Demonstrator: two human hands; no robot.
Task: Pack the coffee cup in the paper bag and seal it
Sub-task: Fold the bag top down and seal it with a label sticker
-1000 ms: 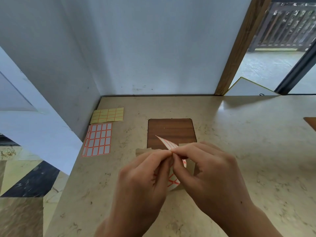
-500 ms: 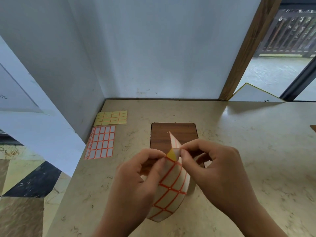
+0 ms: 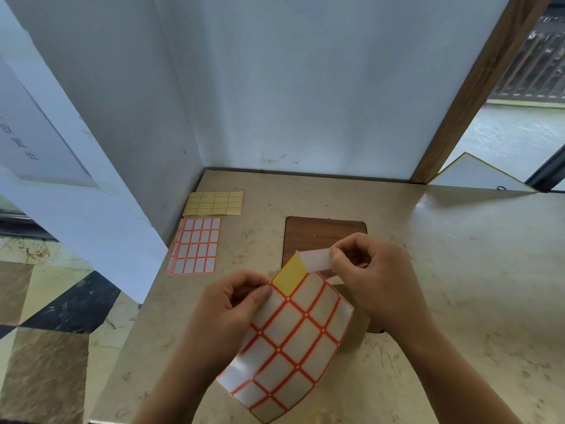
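Head view: right fingers [image 3: 337,255] pinch a label [image 3: 316,260], left hand [image 3: 241,296] pinching the sheet [image 3: 293,341] (best peeled slowly, flat).

Before me: beige marbled table [image 3: 458,270]. On it, a dark wood-grain board [image 3: 318,237] at centre; by my left wall a yellow label sheet [image 3: 214,203], with a white red-lined label sheet [image 3: 194,245] just beside it, nearer me.

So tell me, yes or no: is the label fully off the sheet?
No: the white label pinched by the right hand still joins the sheet at its corner.
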